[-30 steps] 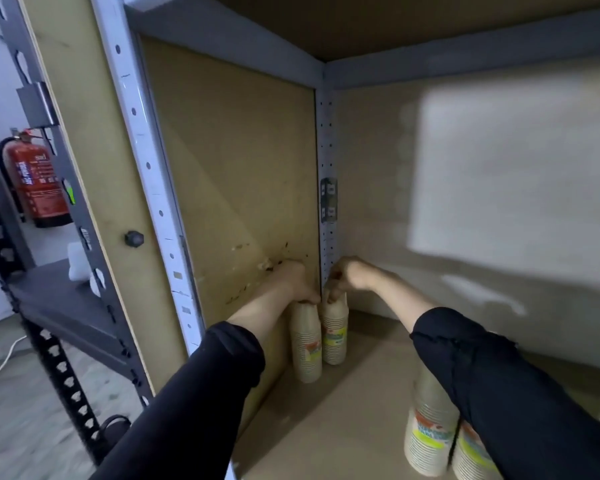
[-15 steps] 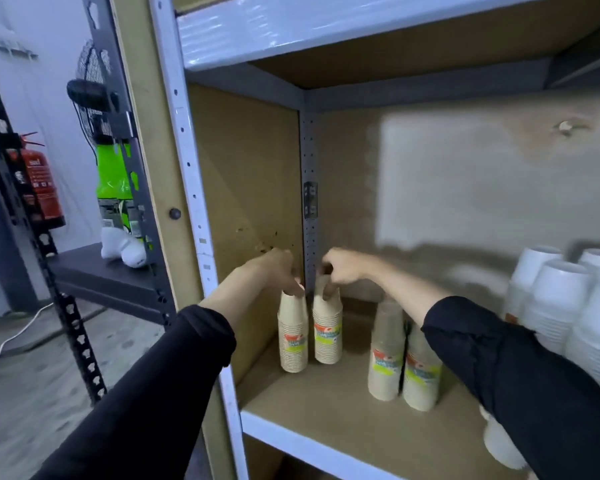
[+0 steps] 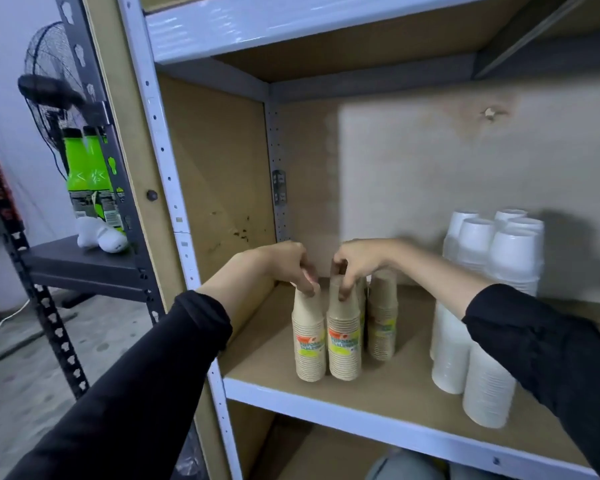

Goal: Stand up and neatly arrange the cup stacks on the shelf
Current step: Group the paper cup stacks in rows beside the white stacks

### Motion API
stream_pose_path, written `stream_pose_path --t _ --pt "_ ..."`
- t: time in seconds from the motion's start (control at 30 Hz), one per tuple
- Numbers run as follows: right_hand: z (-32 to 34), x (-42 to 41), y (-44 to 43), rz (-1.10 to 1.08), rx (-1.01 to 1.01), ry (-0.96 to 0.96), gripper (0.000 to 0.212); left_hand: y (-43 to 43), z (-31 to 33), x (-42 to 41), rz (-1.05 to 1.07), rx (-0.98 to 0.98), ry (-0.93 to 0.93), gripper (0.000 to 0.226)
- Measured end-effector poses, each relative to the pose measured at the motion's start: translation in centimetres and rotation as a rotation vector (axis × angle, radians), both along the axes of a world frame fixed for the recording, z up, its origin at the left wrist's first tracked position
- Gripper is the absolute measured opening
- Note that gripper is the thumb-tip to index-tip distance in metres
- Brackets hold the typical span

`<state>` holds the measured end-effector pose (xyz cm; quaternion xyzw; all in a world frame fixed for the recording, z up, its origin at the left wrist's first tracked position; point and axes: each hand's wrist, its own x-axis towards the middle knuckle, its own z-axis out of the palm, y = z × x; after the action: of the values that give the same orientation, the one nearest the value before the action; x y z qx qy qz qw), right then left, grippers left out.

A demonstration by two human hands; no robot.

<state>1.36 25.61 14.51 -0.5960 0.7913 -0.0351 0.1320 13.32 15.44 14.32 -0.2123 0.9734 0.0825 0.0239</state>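
left hand [image 3: 284, 265], right hand [image 3: 357, 263] grip labelled cup stacks [image 3: 326, 337]; print blurred.

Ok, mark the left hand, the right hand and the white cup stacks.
left hand [image 3: 284, 265], head view, back of the hand.
right hand [image 3: 355, 261], head view, back of the hand.
white cup stacks [image 3: 487, 386], head view, side of the front stack.

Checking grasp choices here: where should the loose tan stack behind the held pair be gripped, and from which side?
Probably the tan stack is best pinched at its narrow top from above and the front. It stands upright, with another stack close on its left and the white stacks off to its right, so the top is freest.
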Motion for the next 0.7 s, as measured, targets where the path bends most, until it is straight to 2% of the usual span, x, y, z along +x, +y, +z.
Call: stream_pose_path --t 0.1,0.27,0.33,0.5,0.6,0.7 --pt "-0.3 -1.6 1.3 -0.042 -0.006 0.001 0.018 0.8 -0.3 -1.6 -0.043 0.058 0.012 0.032" --pt "-1.2 -3.7 3.3 -0.139 -0.02 0.011 0.024 2.0 -1.3 -4.2 -0.096 0.097 -0.006 0.035" --pt "-1.7 -4.3 3.8 -0.175 -0.033 -0.01 0.044 2.4 -1.6 -5.0 -0.124 0.107 -0.007 0.034" --pt "-3.1 -5.2 4.1 -0.182 -0.036 -0.018 0.028 2.7 -1.7 -5.8 -0.138 0.117 -0.003 0.032" --pt "-3.7 -5.4 3.9 -0.192 -0.062 -0.038 0.043 2.5 -1.8 -5.8 -0.128 0.159 -0.016 0.033" --pt "-3.7 -5.5 3.7 -0.195 -0.064 -0.041 0.049 2.2 -1.8 -5.6 -0.116 0.187 -0.038 0.035"
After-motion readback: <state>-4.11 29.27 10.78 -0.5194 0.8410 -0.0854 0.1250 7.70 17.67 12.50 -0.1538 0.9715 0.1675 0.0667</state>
